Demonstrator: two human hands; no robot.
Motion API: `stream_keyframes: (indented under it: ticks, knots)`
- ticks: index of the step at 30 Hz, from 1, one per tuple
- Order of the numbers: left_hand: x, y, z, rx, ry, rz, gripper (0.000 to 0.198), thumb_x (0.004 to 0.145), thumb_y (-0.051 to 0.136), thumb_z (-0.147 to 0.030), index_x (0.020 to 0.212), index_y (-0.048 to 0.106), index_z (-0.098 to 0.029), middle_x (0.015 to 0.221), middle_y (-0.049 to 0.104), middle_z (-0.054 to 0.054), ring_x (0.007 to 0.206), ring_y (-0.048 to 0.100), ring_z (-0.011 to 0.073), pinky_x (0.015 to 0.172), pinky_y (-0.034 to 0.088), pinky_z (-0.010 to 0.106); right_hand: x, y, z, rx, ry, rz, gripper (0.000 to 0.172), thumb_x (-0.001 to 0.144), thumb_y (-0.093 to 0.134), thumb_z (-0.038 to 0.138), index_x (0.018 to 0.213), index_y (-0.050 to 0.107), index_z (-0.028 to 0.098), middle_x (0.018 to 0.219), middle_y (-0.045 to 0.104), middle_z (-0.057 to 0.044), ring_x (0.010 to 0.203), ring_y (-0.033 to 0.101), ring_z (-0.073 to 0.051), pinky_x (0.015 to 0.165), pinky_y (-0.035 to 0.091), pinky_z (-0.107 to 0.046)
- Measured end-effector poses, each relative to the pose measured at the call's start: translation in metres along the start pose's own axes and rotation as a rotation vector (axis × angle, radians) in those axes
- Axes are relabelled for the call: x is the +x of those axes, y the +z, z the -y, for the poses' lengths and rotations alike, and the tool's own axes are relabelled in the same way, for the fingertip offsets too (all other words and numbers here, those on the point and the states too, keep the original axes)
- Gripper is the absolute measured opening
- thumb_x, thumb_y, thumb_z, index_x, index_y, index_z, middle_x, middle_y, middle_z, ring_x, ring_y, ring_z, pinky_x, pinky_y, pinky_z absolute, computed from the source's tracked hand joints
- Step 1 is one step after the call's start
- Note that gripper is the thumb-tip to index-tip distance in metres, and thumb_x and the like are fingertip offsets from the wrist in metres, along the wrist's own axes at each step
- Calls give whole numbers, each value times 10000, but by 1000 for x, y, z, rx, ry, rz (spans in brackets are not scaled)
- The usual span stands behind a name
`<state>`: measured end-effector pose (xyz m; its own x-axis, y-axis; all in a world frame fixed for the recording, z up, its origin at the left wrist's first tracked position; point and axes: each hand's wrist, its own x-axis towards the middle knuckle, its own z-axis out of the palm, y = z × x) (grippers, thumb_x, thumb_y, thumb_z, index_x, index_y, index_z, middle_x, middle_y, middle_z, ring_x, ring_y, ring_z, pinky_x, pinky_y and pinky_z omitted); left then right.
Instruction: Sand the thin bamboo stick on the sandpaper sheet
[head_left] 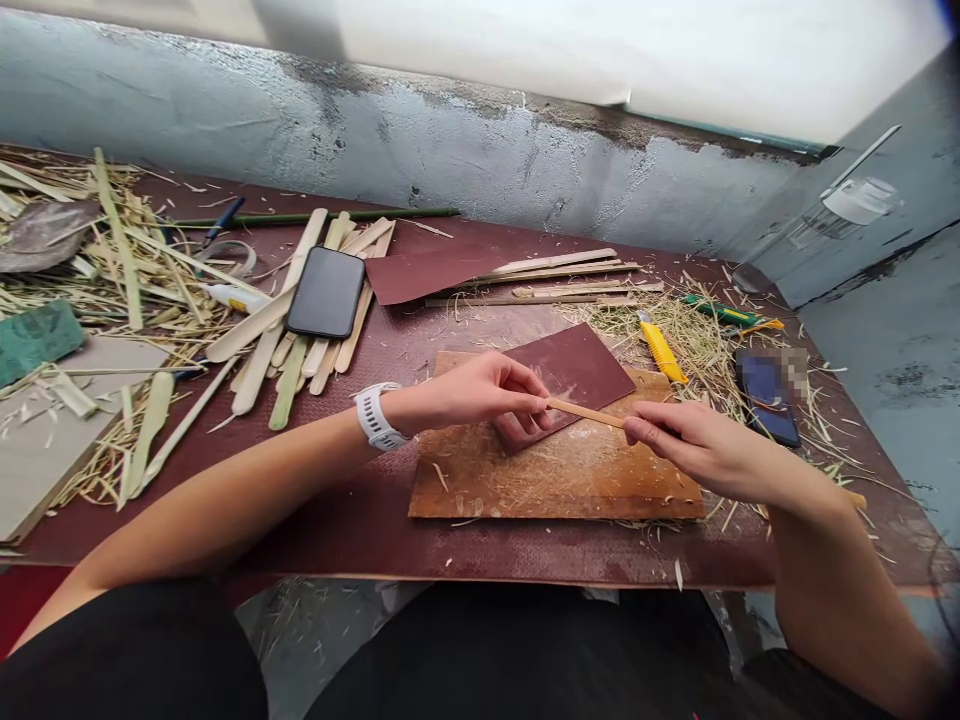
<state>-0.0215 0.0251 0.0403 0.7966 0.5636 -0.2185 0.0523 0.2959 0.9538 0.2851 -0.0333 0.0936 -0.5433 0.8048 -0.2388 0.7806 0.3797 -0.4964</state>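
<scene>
Between my two hands a thin, narrow wooden strip (pixel 586 411) is held out over the work board. Its left end is pinched in the fingertips of my left hand (pixel 499 390), whose wrist wears a white watch. My right hand (pixel 694 445) is closed around the other end. Below lies a maroon sheet, seemingly sandpaper (pixel 574 365), with pale dust on it. That sheet rests partly on a scuffed wooden board (pixel 517 490). Just beyond my right hand, a yellow utility knife (pixel 662 347) lies at the board's upper right corner.
Flat carved wooden strips (pixel 259 375) lie at the left under a black phone (pixel 326 292). Shavings (pixel 112 250) heap at far left; more surround a green cutter (pixel 724 312) and another phone (pixel 769 395) at right. A second maroon sheet (pixel 420 275) lies behind, before the wall (pixel 450 150).
</scene>
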Motion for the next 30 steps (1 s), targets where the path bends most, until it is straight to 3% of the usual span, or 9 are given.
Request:
stream_keyframes:
  ticks: [4, 7, 10, 13, 18, 23, 27, 30]
  knots:
    - [0, 1, 3, 79, 29, -23, 342, 895, 812, -430, 1023, 752, -118, 977, 795, 130, 767, 758, 155, 679, 660, 257, 0, 1, 1, -28, -31, -40, 418, 1103, 430, 528, 944, 697, 248, 749, 698, 7, 651, 627, -164, 568, 436, -279]
    - [-1, 6, 3, 215, 99, -75, 275, 927, 750, -374, 1028, 757, -118, 954, 799, 120, 748, 758, 158, 642, 640, 242, 3, 7, 6, -38, -48, -93, 384, 1108, 443, 490, 1090, 749, 258, 904, 773, -4, 772, 704, -174, 676, 504, -284]
    - [-3, 14, 1, 410, 206, -131, 216, 944, 696, -309, 992, 776, -114, 855, 787, 84, 682, 719, 129, 608, 585, 208, 8, 15, 13, -53, -60, -140, 355, 1113, 453, 445, 1176, 745, 255, 1047, 802, -23, 903, 745, -189, 816, 541, -308]
    - [-5, 22, -1, 490, 264, -141, 218, 972, 650, -294, 968, 785, -123, 787, 765, 51, 640, 677, 109, 608, 549, 208, 16, 24, 22, -78, -105, -197, 320, 1106, 482, 402, 1195, 740, 236, 1110, 807, -52, 949, 760, -203, 840, 558, -325]
    - [-6, 22, 3, 700, 373, -216, 206, 1019, 626, -304, 1066, 772, -166, 935, 797, 51, 776, 711, 138, 716, 550, 249, 26, 33, 27, -146, -168, -330, 291, 1107, 504, 353, 1294, 697, 242, 1267, 777, -54, 1074, 759, -210, 899, 561, -336]
    - [0, 17, 18, 1209, 425, -440, 403, 1069, 560, -478, 1166, 697, -111, 1187, 739, 165, 1099, 686, 284, 972, 538, 416, 28, 33, 18, -314, -175, -394, 273, 1103, 528, 322, 1309, 703, 280, 1210, 797, -2, 997, 771, -185, 768, 521, -301]
    - [3, 13, 25, 1541, 401, -373, 668, 1018, 535, -679, 1233, 663, -59, 1349, 633, 246, 1238, 585, 382, 1090, 474, 526, 32, 32, 10, -535, -130, -369, 294, 1074, 560, 256, 1315, 718, 311, 1047, 802, 12, 807, 738, -175, 608, 400, -317]
    - [3, 8, 25, 1600, 376, -310, 709, 1017, 509, -701, 1281, 652, -59, 1388, 605, 251, 1275, 561, 389, 1114, 458, 526, 36, 30, 10, -720, -75, -331, 306, 1031, 559, 185, 1262, 740, 270, 937, 775, -20, 769, 704, -198, 607, 349, -332]
